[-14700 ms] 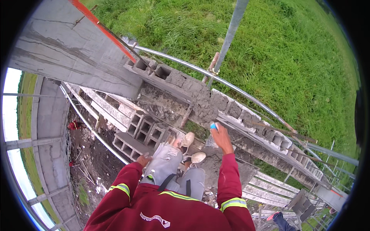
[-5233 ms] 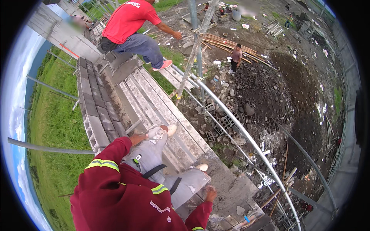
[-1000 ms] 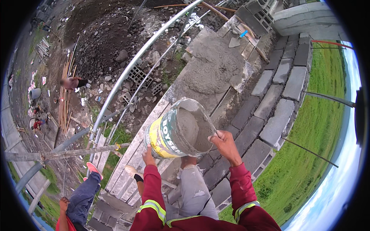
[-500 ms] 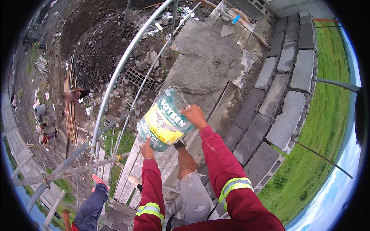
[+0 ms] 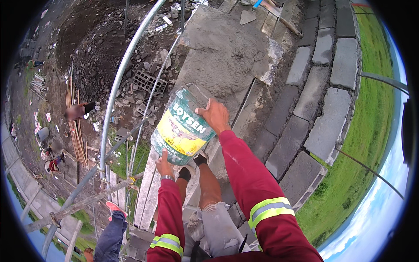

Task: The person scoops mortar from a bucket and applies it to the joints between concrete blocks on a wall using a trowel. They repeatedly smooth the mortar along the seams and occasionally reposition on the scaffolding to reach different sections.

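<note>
Slanting with its mouth away from the body, the green-and-yellow bucket (image 5: 180, 131) hangs near the mortar (image 5: 227, 54), the left hand (image 5: 164, 167) bracing its grip against the base and the right hand (image 5: 215, 114) pinching the upper edge. Its contents are hidden; stiff-walled, it is probably heavy if loaded, slippery if wet, and surest held by base and rim. The curved pipe (image 5: 121, 72) and block wall (image 5: 312, 92) flank it, the trowel (image 5: 247, 17) beyond.

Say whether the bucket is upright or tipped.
Tipped: the bucket points its mouth toward the mortar, left hand at its base, right hand near its rim.
</note>
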`<act>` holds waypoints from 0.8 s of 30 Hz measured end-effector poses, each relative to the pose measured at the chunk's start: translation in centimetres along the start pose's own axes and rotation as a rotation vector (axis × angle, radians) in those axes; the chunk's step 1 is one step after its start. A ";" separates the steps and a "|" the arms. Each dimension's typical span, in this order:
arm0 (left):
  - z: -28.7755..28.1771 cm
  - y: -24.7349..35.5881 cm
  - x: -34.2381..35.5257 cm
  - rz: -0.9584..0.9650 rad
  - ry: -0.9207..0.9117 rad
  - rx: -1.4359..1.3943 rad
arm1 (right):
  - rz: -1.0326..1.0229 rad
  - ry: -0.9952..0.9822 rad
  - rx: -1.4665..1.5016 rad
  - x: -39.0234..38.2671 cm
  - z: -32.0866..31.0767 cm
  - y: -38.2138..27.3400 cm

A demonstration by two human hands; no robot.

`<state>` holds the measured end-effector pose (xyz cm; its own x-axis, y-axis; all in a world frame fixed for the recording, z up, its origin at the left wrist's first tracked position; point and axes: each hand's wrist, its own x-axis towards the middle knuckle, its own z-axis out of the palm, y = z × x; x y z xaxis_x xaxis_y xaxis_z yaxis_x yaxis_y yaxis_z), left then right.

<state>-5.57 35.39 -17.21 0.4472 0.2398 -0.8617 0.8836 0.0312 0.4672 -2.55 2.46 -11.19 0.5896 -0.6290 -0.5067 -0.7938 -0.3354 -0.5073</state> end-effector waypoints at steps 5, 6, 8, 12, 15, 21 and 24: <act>-1.2 -0.2 1.8 -0.010 -0.055 0.014 | -0.020 0.040 0.023 -0.6 1.5 -0.8; -1.4 -0.2 2.2 -0.042 -0.020 0.065 | -0.013 0.070 -0.001 -0.6 1.8 -0.8; -1.9 -0.5 2.6 -0.053 -0.092 0.058 | 0.007 0.071 -0.002 -0.7 2.2 -0.6; -2.2 -1.7 3.5 -0.031 -0.126 0.033 | 0.021 0.067 0.016 -1.2 2.2 0.5; -2.2 -3.2 4.2 -0.024 -0.037 0.031 | 0.015 0.057 0.013 -1.9 2.2 1.0; -2.3 -4.7 6.7 -0.065 0.104 0.018 | -0.053 0.028 -0.011 -2.9 3.3 0.8; -2.8 -4.9 7.2 -0.053 0.013 -0.042 | -0.136 0.019 -0.007 -2.8 3.5 1.8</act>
<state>-7.13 39.67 -25.12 0.3976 0.2491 -0.8831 0.8994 0.0845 0.4288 -5.09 6.07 -13.14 0.6887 -0.5905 -0.4207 -0.7080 -0.4229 -0.5656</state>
